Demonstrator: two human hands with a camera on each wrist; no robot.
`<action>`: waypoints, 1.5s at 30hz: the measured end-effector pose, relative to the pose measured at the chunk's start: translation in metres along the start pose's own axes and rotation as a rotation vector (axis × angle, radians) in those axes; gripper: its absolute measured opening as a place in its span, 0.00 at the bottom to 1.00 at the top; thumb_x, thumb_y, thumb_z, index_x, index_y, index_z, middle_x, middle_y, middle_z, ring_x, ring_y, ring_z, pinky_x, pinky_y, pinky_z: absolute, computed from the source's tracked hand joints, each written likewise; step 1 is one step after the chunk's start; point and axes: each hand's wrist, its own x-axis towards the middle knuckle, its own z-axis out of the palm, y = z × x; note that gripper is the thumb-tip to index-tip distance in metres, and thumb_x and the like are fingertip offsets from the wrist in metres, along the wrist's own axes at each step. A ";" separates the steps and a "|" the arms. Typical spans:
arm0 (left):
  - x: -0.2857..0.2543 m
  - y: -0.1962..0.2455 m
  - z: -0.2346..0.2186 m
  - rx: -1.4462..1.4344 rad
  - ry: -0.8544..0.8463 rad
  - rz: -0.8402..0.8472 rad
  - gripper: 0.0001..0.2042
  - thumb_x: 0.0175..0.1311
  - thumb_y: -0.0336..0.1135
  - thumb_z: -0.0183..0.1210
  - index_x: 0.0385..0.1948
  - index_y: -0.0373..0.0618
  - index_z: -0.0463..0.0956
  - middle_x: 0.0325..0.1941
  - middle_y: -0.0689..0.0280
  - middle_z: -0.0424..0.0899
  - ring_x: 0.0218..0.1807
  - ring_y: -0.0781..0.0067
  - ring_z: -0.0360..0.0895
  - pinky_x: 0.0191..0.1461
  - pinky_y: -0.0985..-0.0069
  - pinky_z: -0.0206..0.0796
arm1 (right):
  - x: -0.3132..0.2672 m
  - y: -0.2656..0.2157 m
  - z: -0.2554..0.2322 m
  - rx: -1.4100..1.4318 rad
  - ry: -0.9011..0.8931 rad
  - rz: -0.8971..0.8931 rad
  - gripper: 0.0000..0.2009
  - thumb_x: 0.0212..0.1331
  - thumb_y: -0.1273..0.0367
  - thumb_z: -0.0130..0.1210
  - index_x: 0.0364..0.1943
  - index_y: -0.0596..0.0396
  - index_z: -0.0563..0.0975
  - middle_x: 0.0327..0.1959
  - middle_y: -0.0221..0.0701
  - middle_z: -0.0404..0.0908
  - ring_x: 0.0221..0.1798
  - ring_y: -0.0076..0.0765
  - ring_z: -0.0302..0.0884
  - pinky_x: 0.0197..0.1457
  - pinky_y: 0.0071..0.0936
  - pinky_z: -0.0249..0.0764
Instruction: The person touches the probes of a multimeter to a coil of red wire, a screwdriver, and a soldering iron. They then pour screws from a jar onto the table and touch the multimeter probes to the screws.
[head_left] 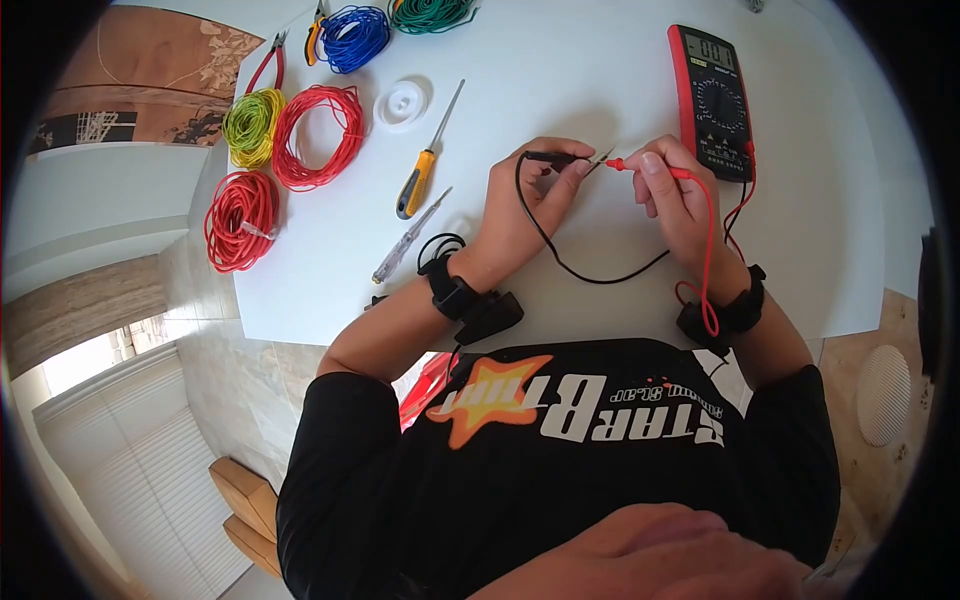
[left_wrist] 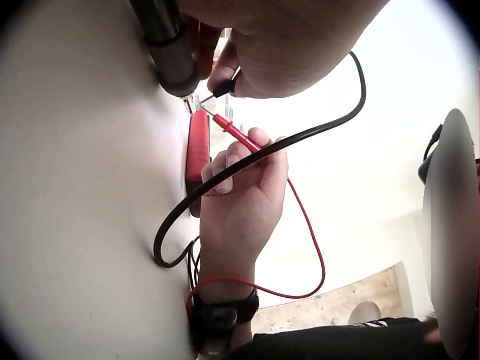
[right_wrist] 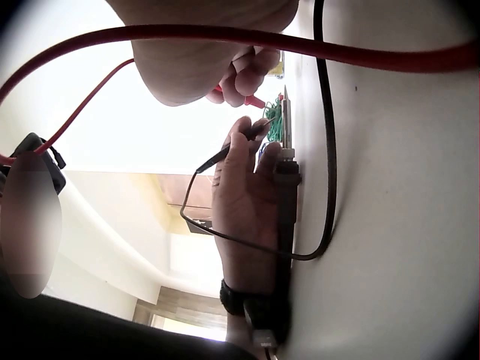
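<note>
In the head view my left hand (head_left: 530,200) grips a black multimeter probe (head_left: 552,157) between thumb and fingers. My right hand (head_left: 680,195) pinches a red multimeter probe (head_left: 640,168), its tip pointing left. Both probe tips come together at a slim metal piece (head_left: 600,158) just beyond the left fingertips. In the right wrist view a dark cylindrical tool (right_wrist: 286,191) with a pale collar and a metal tip runs beside the left palm; cannot tell whether that hand holds it. A red-and-black digital multimeter (head_left: 715,105) lies at the right, its display lit, with both leads plugged in.
To the left lie a yellow-handled screwdriver (head_left: 416,185), a clear-handled tester screwdriver (head_left: 405,245) and a white spool (head_left: 402,103). Farther out are red wire coils (head_left: 240,225), a yellow-green coil (head_left: 252,125), a blue coil (head_left: 352,40), a green coil (head_left: 432,12) and red-handled pliers (head_left: 267,65).
</note>
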 end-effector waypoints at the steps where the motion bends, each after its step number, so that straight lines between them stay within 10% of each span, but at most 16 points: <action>1: 0.000 0.002 -0.001 0.000 -0.024 -0.050 0.09 0.67 0.31 0.58 0.43 0.39 0.80 0.28 0.71 0.80 0.30 0.86 0.73 0.35 0.85 0.66 | 0.000 0.000 0.000 0.009 -0.013 0.013 0.14 0.72 0.63 0.43 0.34 0.58 0.75 0.19 0.23 0.67 0.23 0.15 0.59 0.27 0.18 0.57; 23: 0.000 -0.011 0.001 -0.037 0.022 0.058 0.06 0.70 0.31 0.53 0.39 0.38 0.76 0.32 0.72 0.77 0.32 0.87 0.71 0.35 0.86 0.63 | 0.000 -0.003 -0.002 0.022 -0.183 0.001 0.14 0.72 0.63 0.46 0.37 0.60 0.76 0.22 0.25 0.70 0.27 0.18 0.66 0.31 0.18 0.63; 29: 0.001 -0.010 0.000 0.006 0.032 0.049 0.04 0.65 0.28 0.55 0.36 0.38 0.74 0.27 0.63 0.79 0.28 0.75 0.75 0.35 0.78 0.67 | 0.000 -0.004 -0.001 0.039 -0.191 0.000 0.14 0.72 0.63 0.46 0.37 0.60 0.76 0.22 0.26 0.70 0.26 0.18 0.65 0.31 0.18 0.63; 31: 0.000 -0.010 -0.001 0.021 0.000 0.047 0.06 0.70 0.31 0.53 0.39 0.39 0.75 0.29 0.73 0.75 0.29 0.88 0.70 0.33 0.86 0.62 | 0.000 -0.003 -0.002 0.038 -0.194 -0.009 0.14 0.72 0.64 0.46 0.37 0.61 0.76 0.22 0.26 0.70 0.26 0.18 0.65 0.32 0.18 0.64; 45: 0.000 -0.009 0.000 0.079 -0.032 0.055 0.06 0.70 0.31 0.53 0.39 0.39 0.74 0.28 0.74 0.74 0.29 0.89 0.65 0.32 0.86 0.58 | 0.000 -0.004 -0.001 0.032 -0.193 0.000 0.13 0.72 0.64 0.45 0.38 0.61 0.75 0.24 0.26 0.72 0.27 0.19 0.66 0.32 0.19 0.65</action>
